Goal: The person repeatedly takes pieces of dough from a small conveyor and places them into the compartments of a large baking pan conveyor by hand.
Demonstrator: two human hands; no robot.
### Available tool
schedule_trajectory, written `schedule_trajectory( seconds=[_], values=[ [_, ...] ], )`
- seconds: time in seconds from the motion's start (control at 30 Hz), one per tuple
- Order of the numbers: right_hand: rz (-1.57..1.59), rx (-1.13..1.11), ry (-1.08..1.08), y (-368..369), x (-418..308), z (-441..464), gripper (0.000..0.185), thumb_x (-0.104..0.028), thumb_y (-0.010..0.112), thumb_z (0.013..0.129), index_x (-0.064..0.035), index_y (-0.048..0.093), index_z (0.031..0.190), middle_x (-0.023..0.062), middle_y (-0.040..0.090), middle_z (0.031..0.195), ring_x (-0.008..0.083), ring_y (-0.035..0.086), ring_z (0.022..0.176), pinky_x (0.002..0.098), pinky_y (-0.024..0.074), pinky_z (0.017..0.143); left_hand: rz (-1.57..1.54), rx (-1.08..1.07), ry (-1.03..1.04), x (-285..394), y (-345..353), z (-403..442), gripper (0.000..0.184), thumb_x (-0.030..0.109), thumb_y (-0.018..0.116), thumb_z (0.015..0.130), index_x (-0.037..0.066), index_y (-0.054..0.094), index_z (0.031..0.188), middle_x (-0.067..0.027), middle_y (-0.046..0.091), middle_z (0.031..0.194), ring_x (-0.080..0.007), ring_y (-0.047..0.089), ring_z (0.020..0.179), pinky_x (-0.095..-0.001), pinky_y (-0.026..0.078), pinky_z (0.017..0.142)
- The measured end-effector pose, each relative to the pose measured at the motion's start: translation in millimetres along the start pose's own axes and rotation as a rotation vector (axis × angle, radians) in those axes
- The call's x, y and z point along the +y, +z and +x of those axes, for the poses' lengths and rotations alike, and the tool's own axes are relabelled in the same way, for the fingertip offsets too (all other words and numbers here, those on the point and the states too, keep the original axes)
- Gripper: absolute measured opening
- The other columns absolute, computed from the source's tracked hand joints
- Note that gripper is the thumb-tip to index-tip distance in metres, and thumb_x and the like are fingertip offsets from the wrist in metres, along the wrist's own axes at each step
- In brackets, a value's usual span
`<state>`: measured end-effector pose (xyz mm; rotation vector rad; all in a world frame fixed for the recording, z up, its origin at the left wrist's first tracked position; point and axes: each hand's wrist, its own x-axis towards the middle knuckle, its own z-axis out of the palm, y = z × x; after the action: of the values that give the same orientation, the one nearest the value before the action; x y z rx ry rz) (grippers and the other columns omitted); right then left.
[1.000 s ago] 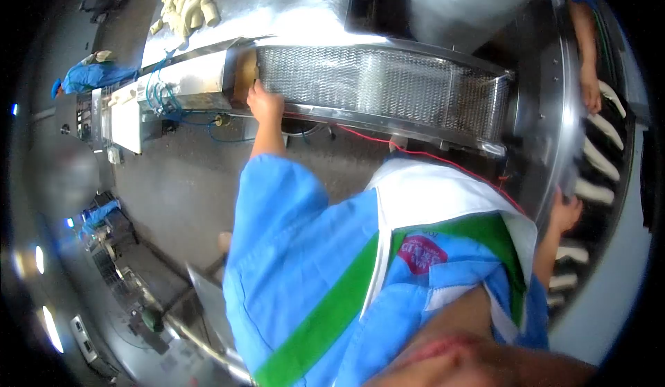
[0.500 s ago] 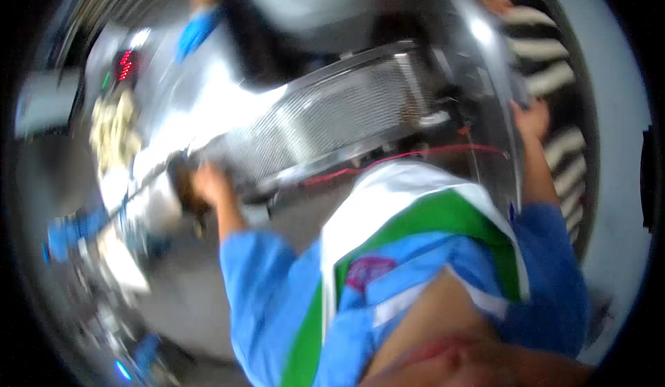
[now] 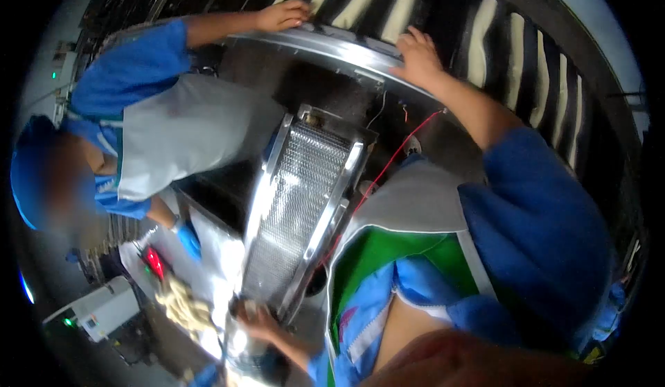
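My right hand (image 3: 420,58) rests on the curved metal rail (image 3: 346,49), fingers apart and close to the near end of a pale dough-like strip (image 3: 404,6). At the lower end of the mesh conveyor (image 3: 298,193), my left hand (image 3: 256,323) touches the machine with its fingers loosely apart; their tips are partly blurred. Neither hand shows a held object. Beyond the rail, several long pale strips lie side by side on a dark surface.
A co-worker in blue stands at the left, one bare hand (image 3: 284,15) at the rail and one blue-gloved hand (image 3: 188,241) over the metal table. Pale pieces (image 3: 183,309) are piled on that table. A red cable (image 3: 395,155) runs beside the conveyor.
The view has turned toward the rail, bringing the co-worker and more strips into sight. My left hand is still at the conveyor's end, my right hand still at the rail.
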<state>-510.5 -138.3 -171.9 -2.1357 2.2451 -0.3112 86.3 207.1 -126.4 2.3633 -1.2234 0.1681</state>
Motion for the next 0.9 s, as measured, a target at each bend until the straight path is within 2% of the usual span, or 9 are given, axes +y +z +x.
schedule_trajectory(
  seconds=[0.13, 0.3, 0.43, 0.47, 0.53, 0.67, 0.73, 0.8, 0.9],
  values=[
    [0.083, -0.027, -0.035, -2.1, 5.6, -2.8, 0.057, -0.032, 0.074, 0.067, -0.0030, 0.053, 0.111, 0.0123, 0.046, 0.124, 0.0335, 0.026, 0.130, 0.0526, 0.0237, 0.105, -0.157, 0.120, 0.131, 93.3, -25.7, 41.1, 0.073, 0.067, 0.048, 0.077, -0.001, 0.054, 0.104, -0.0130, 0.058, 0.095, -0.0241, 0.059, 0.087, -0.0372, 0.054, 0.079],
    [0.145, -0.085, -0.069, -3.0, 16.2, -8.7, 0.057, -0.026, 0.071, 0.071, -0.0023, 0.050, 0.118, 0.0120, 0.035, 0.135, 0.0319, 0.019, 0.134, 0.0573, 0.0208, 0.105, -0.471, 0.299, -0.405, 345.8, -43.1, 55.8, 0.053, 0.020, 0.053, 0.079, 0.004, 0.042, 0.128, -0.0163, 0.051, 0.120, -0.0265, 0.055, 0.101, -0.0388, 0.050, 0.083],
    [0.097, -0.175, -0.062, -29.1, 29.8, -20.4, 0.061, -0.026, 0.064, 0.078, -0.0094, 0.040, 0.132, 0.0145, 0.020, 0.145, 0.0329, 0.016, 0.135, 0.0591, 0.0159, 0.106, -1.405, -0.033, 0.361, 410.2, 6.4, 67.5, 0.043, 0.024, 0.053, 0.086, 0.011, 0.042, 0.126, -0.0112, 0.051, 0.116, -0.0267, 0.050, 0.110, -0.0427, 0.046, 0.093],
    [0.120, -0.111, -0.077, -28.3, 39.7, -27.1, 0.058, -0.027, 0.065, 0.077, -0.0099, 0.045, 0.129, 0.0146, 0.024, 0.143, 0.0327, 0.018, 0.135, 0.0589, 0.0167, 0.105, -1.552, -0.140, 0.282, 446.3, 18.2, 64.9, 0.029, 0.015, 0.049, 0.085, 0.002, 0.048, 0.112, -0.0151, 0.052, 0.115, -0.0257, 0.055, 0.103, -0.0355, 0.045, 0.090],
    [0.183, -0.029, -0.144, -39.7, 70.4, -42.0, 0.054, -0.028, 0.067, 0.075, -0.0086, 0.051, 0.123, 0.0147, 0.027, 0.142, 0.0326, 0.022, 0.133, 0.0582, 0.0182, 0.105, -1.553, -0.278, 0.496, 512.6, 43.2, 52.4, 0.037, 0.017, 0.064, 0.081, 0.009, 0.044, 0.110, -0.0134, 0.052, 0.111, -0.0264, 0.053, 0.104, -0.0431, 0.049, 0.089],
    [0.327, 0.124, -0.046, -68.8, 130.9, -73.7, 0.042, -0.020, 0.069, 0.074, -0.0059, 0.057, 0.112, 0.0142, 0.036, 0.137, 0.0340, 0.032, 0.127, 0.0480, 0.0270, 0.104, -1.604, -0.691, 0.435, 602.8, 132.0, 21.6, 0.039, 0.001, 0.067, 0.074, 0.009, 0.045, 0.105, -0.0085, 0.054, 0.103, -0.0182, 0.054, 0.096, -0.0309, 0.046, 0.084],
    [0.213, 0.169, 0.039, -59.4, 164.8, -89.6, 0.042, -0.021, 0.070, 0.073, -0.0050, 0.057, 0.109, 0.0152, 0.039, 0.134, 0.0347, 0.038, 0.123, 0.0432, 0.0323, 0.101, -1.200, -0.634, 0.741, 616.3, 195.3, 0.0, 0.038, -0.005, 0.066, 0.068, 0.007, 0.048, 0.099, -0.0070, 0.055, 0.097, -0.0145, 0.053, 0.084, -0.0261, 0.044, 0.074],
    [0.333, 0.167, 0.136, -59.5, 189.1, -105.0, 0.042, -0.020, 0.070, 0.073, -0.0057, 0.057, 0.110, 0.0148, 0.040, 0.133, 0.0353, 0.040, 0.120, 0.0423, 0.0346, 0.100, -0.905, -0.647, 0.863, 616.9, 246.1, -24.0, 0.035, -0.001, 0.066, 0.068, 0.004, 0.053, 0.100, -0.0108, 0.058, 0.090, -0.0195, 0.054, 0.068, -0.0304, 0.044, 0.066],
    [0.321, 0.195, 0.212, -55.3, 215.6, -130.1, 0.041, -0.019, 0.069, 0.074, -0.0059, 0.057, 0.110, 0.0150, 0.042, 0.132, 0.0362, 0.044, 0.117, 0.0422, 0.0361, 0.099, -0.473, -0.617, 1.083, 601.9, 283.1, -40.6, 0.029, 0.014, 0.063, 0.071, 0.010, 0.063, 0.100, -0.0147, 0.059, 0.093, -0.0325, 0.059, 0.083, -0.0414, 0.048, 0.074]
  ],
)
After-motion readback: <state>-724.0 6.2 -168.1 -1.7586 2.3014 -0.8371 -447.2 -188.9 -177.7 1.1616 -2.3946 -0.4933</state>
